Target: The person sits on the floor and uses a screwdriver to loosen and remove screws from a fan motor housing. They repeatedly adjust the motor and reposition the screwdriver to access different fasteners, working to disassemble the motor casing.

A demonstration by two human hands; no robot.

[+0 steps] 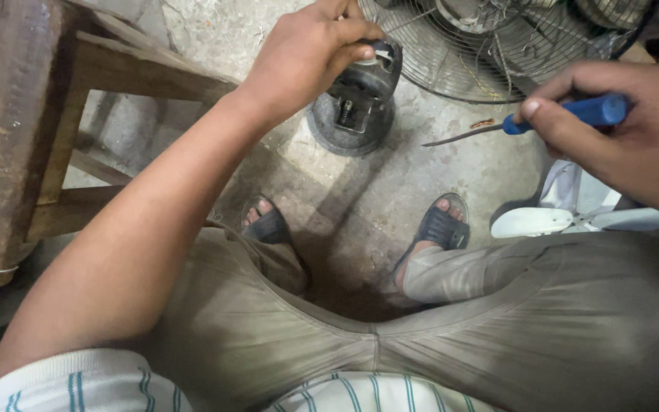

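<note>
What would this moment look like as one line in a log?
left hand: holds fan motor on floor | right hand: holds blue screwdriver, tip clear of motor | fan guard behind

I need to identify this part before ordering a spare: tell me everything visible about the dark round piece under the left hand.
The motor housing is a dark grey, grimy metal-looking body with a wider round base resting on the concrete floor. It stands upright. A bracket with a bolt shows on its front. The left hand grips its top, where a pale part peeks out. Behind it lies a wire fan guard.
</note>
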